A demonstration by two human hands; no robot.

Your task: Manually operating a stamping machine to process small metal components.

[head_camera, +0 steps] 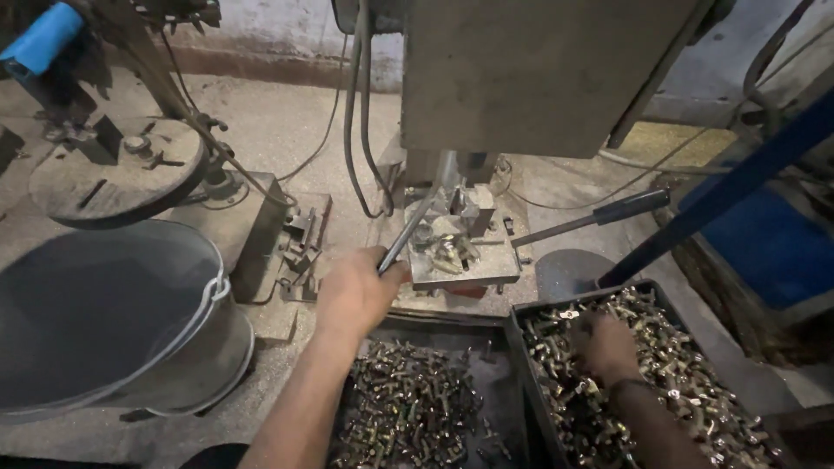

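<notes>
Steel rod sits gripped in my left hand, fingers closed round its lower end, its tip slanting up to the small brass part on the machine block. My right hand digs into the tray of brass fittings; whether those fingers grip anything, I cannot tell. A second tray lies below my left fingers.

Metal rod: thin, grey, shiny; slants up-right, lower end in a fist, upper end reaching the fixture block.

Brass fittings: small, yellowish-dull, heaped loose in black tray just below-right of fixture block; fingers buried in the pile.

One or two brass pcs sit on top of fixture block; exact pose unclear.
</notes>
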